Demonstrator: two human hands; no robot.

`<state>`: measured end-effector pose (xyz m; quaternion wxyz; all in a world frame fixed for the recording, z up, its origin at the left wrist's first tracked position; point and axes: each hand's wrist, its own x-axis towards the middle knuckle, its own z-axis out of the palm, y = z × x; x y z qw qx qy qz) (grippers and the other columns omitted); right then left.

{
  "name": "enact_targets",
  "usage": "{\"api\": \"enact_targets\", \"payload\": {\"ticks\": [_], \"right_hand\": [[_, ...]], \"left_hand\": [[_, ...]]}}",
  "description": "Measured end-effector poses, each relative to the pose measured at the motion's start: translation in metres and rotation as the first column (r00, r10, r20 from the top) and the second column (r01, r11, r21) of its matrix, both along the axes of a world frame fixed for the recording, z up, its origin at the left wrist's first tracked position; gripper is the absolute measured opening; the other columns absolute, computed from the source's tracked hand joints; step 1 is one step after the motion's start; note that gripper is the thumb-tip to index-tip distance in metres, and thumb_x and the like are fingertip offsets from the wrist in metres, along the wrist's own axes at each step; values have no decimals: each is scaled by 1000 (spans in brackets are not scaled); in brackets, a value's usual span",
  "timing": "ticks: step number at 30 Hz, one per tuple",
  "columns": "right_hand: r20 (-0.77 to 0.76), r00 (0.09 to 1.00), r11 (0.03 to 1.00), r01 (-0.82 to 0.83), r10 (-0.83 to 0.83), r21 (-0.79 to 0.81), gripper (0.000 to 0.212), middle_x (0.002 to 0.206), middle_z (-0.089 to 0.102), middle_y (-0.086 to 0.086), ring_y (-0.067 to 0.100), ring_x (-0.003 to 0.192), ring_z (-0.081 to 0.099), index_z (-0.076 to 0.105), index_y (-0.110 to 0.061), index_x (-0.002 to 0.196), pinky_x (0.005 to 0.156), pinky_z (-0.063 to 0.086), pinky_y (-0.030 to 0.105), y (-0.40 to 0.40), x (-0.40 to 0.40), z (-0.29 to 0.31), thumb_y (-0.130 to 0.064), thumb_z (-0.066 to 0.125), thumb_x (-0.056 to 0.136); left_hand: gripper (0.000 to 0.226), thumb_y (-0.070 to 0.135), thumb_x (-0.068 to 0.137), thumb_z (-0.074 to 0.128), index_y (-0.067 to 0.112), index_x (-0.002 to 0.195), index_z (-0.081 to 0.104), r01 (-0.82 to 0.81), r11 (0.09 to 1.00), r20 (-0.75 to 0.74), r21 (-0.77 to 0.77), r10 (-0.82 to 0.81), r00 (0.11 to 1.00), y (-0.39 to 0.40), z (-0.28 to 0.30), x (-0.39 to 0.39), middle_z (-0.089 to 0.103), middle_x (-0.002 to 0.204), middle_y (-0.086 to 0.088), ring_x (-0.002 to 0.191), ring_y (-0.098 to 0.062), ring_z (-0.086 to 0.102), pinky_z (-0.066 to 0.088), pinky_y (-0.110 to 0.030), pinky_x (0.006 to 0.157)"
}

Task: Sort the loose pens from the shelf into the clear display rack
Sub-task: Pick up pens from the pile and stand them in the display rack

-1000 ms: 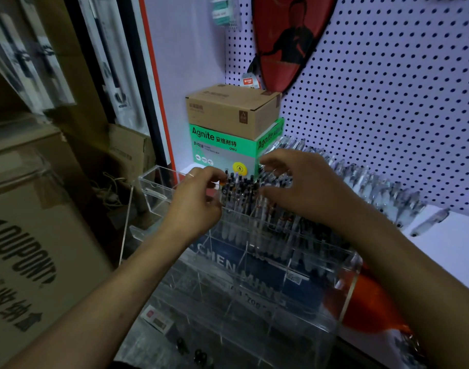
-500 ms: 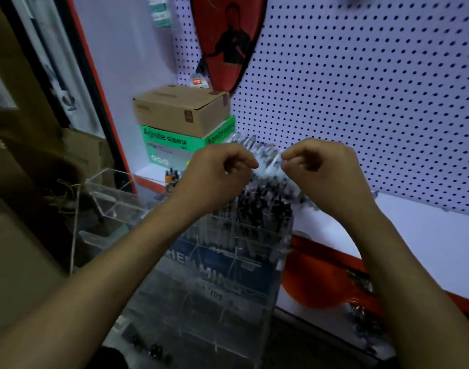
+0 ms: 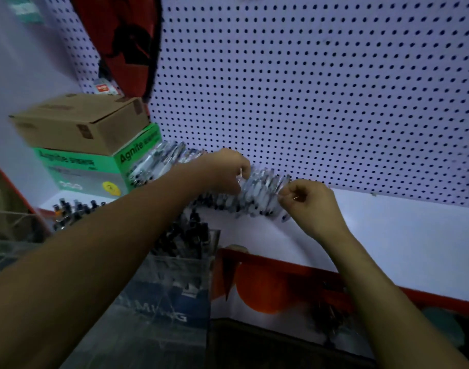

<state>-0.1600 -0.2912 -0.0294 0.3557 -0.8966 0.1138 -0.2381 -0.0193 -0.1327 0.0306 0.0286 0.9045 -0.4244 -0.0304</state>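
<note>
My left hand (image 3: 222,169) and right hand (image 3: 308,201) both curl into the loose pens (image 3: 257,193) heaped on the shelf (image 3: 387,230). Risk: overfilled grasp drops pens before the display rack (image 3: 180,265).

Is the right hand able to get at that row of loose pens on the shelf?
Probably yes. The right hand is already at the right end of the loose pens on the white shelf, nothing between them; the left hand works farther left.

White shelf (image 3: 403,235) lies bare right of the loose pens (image 3: 257,194).
</note>
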Motion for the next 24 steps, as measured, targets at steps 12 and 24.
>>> {"api": "enact_targets", "payload": {"ticks": [12, 24], "right_hand": [[-244, 957, 982, 125, -157, -141, 18, 111, 56, 13, 26, 86, 56, 71, -15, 99, 73, 44, 28, -28, 31, -39, -26, 68, 85], [-328, 863, 924, 359, -384, -134, 22, 72, 52, 7, 28, 67, 51, 46, -10, 76, 50, 28, 25, -17, 31, -35, -26, 61, 82]], "left_hand": [[34, 27, 90, 64, 26, 124, 66, 197, 966, 21, -170, -196, 980, -13, -27, 11, 59, 125, -10, 115, -28, 55, 45, -41, 97], [10, 3, 80, 64, 2, 76, 55, 305, 613, 407, -729, 30, 913, -11, -14, 3, 52, 55, -9, 44, -25, 47, 43, -38, 47]]}}
